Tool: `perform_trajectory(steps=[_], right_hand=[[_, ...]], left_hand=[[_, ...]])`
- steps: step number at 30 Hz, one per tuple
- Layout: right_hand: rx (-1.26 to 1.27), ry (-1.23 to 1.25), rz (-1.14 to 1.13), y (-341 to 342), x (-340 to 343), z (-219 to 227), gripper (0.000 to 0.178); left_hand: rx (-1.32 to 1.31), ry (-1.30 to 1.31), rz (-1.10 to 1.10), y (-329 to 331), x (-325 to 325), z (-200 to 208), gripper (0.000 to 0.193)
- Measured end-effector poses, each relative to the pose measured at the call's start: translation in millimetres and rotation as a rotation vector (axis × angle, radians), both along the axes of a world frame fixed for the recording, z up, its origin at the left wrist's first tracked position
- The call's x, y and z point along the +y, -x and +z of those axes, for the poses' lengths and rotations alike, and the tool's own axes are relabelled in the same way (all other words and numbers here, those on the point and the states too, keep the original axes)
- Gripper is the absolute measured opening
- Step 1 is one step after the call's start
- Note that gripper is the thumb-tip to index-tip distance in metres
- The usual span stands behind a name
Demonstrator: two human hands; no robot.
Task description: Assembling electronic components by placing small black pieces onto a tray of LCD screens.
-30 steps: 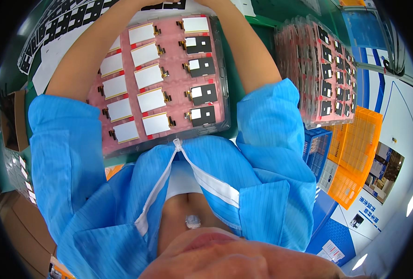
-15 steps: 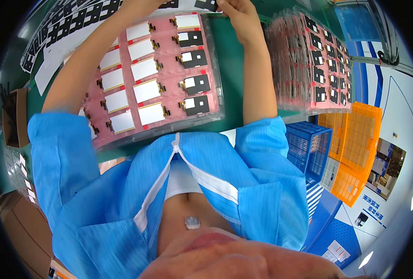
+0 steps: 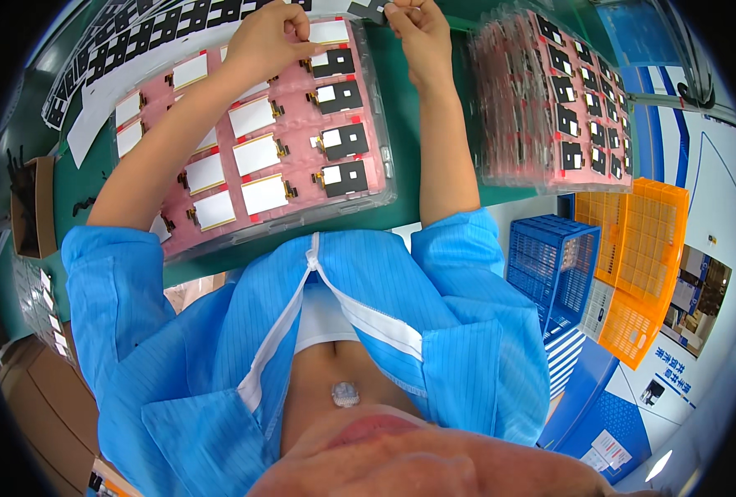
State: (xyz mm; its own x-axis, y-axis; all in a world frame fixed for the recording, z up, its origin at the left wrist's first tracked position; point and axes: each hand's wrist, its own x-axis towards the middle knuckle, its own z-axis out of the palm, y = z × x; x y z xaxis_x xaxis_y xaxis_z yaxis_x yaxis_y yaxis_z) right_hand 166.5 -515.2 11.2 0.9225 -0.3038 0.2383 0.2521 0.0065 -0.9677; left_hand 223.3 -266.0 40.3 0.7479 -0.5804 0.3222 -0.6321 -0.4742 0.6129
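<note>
A pink tray (image 3: 219,141) lies before me, with rows of small white flat panels (image 3: 265,194) that have short gold-and-black connector tails. In its right column several panels carry black cut-out stickers (image 3: 345,142). My left hand (image 3: 270,40) is over the tray's far part, thumb and fingers pinched at the connector side of an uncovered white panel (image 3: 330,31); what lies between the fingertips is hidden. Beyond the tray's far right corner, my right hand (image 3: 422,35) pinches a loose black cut-out sticker (image 3: 368,10), held up near that same panel.
White sheets of black stickers (image 3: 148,37) spread at the far left. To the right stands a tall stack of filled trays (image 3: 521,103). Blue (image 3: 550,261) and orange crates (image 3: 641,265) are below the table's right side; a cardboard box (image 3: 41,207) stands left.
My left hand has come back from beyond the far edge to the top right panel. My right hand has shifted slightly left, still with the black sticker. The view has moved a little.
</note>
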Motion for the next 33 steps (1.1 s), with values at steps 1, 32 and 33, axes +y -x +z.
perform_trajectory(steps=[1,32,33], right_hand=[[0.000,-0.002,-0.001,-1.5,-0.4,-2.1,0.009],[0.071,-0.036,0.166,-12.9,25.7,3.8,0.003],[0.035,-0.069,0.156,-13.2,25.6,1.4,0.004]], left_hand=[[0.024,0.006,-0.003,-1.0,0.5,-1.9,0.037],[0.068,0.034,-0.090,2.8,7.0,23.8,0.027],[-0.027,0.070,-0.121,3.4,6.9,23.3,0.024]])
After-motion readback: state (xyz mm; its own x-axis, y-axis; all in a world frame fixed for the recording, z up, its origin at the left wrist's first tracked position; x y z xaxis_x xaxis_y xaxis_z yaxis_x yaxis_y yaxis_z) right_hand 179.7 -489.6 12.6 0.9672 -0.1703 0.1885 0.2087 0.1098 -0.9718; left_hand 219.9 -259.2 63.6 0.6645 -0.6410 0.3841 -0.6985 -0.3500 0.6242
